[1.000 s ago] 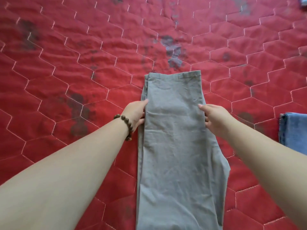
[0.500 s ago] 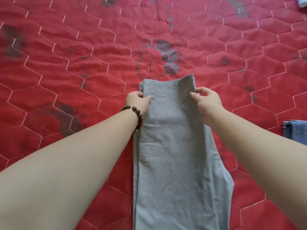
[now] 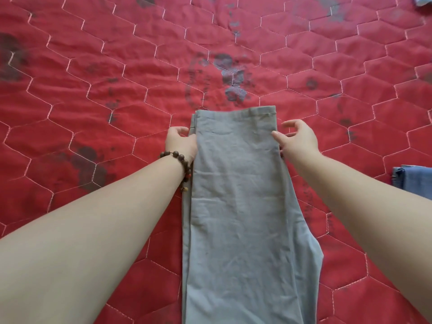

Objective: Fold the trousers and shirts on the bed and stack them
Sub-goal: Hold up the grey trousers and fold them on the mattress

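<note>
Grey trousers (image 3: 243, 206), folded lengthwise, lie flat on the red quilted bedspread (image 3: 93, 94), with the hem end at the far side and the rest running toward me. At the left edge near the far end, my left hand (image 3: 181, 142), wearing a bead bracelet, has its fingers curled around the cloth edge. My right hand (image 3: 298, 139) is at the right edge, fingers spread, with only fingertips touching the cloth.
A folded blue denim garment (image 3: 411, 181) lies at the right edge of the view. A light blue piece of cloth (image 3: 424, 0) shows in the top right corner. The bedspread has dark faded patches.
Both hands slid up the trousers' edges to the far end and lifted it a little. The end now lies flat again, and my right hand has opened off the edge.
</note>
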### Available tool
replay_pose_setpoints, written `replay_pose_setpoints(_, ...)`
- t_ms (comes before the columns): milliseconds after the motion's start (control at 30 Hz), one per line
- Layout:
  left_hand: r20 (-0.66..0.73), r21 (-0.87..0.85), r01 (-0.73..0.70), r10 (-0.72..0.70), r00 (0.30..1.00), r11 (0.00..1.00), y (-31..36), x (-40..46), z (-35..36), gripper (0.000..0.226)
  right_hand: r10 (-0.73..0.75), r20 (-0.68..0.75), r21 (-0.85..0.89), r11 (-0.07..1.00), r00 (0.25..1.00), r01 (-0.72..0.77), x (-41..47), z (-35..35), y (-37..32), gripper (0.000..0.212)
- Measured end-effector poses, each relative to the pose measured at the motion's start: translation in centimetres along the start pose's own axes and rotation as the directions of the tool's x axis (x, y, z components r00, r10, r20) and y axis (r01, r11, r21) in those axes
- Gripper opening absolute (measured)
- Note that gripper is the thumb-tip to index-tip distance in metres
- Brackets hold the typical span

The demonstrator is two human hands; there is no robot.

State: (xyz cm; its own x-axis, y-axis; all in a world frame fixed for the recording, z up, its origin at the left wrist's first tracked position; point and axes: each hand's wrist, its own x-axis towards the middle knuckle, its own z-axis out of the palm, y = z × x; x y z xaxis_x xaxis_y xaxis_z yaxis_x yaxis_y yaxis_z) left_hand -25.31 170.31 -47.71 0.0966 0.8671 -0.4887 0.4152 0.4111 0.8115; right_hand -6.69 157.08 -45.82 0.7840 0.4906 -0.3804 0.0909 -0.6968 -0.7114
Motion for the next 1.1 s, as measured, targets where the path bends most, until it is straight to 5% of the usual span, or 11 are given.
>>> replay_pose_setpoints(67, -0.113, 0.362, -0.211, 0.268, 0.957, 0.908, 0.0, -1.1, -0.4, 0.029, -0.210, -0.101, -0.293, 0.941, 0.972, 0.172, -1.1, 0.5, 0.2, 0.036)
replay_pose_setpoints(133, 0.102, 0.555, -0.544, 0.598, 0.795, 0.629, -0.6, -2.7, -0.1, 0.036, -0.503, -0.060, -0.440, 0.789, 0.862, 0.429, -2.9, 1.6, 0.4, 0.038)
replay_pose_setpoints(167, 0.285, 0.575, -0.671, 0.654, 0.701, 0.469, -1.2, -3.6, 0.4, 0.041, -0.595, 0.027, -0.474, 0.700, 0.804, 0.534, -3.8, 2.5, 0.6, 0.039)
replay_pose_setpoints(200, 0.448, 0.577, -0.743, 0.629, 0.635, 0.339, -1.9, -4.2, 1.1, 0.046, -0.637, 0.134, -0.486, 0.625, 0.759, 0.611, -4.6, 3.7, 1.0, 0.041)
replay_pose_setpoints(267, 0.621, 0.629, -0.760, 0.480, 0.619, 0.166, -3.7, -4.9, 2.5, 0.056, -0.604, 0.344, -0.488, 0.539, 0.719, 0.686, -5.7, 5.9, 2.0, 0.049)
replay_pose_setpoints(367, 0.634, 0.730, -0.683, 0.377, 0.676, -0.002, -6.2, -4.9, 3.5, 0.058, -0.527, 0.431, -0.581, 0.459, 0.733, 0.672, -5.2, 7.5, 4.2, 0.058)
replay_pose_setpoints(533, 0.522, 0.801, -0.596, 0.423, 0.741, 0.055, -5.6, -2.4, 4.0, 0.063, -0.504, 0.368, -0.745, 0.343, 0.781, 0.573, -1.4, 7.0, 4.1, 0.063)
replay_pose_setpoints(733, 0.498, 0.801, -0.588, 0.425, 0.756, 0.108, -4.7, -0.3, 4.2, 0.067, -0.437, 0.360, -0.786, 0.335, 0.825, 0.520, 1.1, 6.8, 2.9, 0.061)
replay_pose_setpoints(933, 0.467, 0.839, -0.540, 0.425, 0.775, 0.063, -5.3, -2.3, 4.3, 0.062, -0.405, 0.347, -0.840, 0.268, 0.846, 0.473, -0.3, 7.0, 2.2, 0.059)
replay_pose_setpoints(1100, 0.526, 0.802, -0.596, 0.436, 0.730, 0.031, -10.0, -8.9, 2.4, 0.063, -0.485, 0.312, -0.734, 0.423, 0.817, 0.531, -8.2, 7.0, 7.2, 0.057)
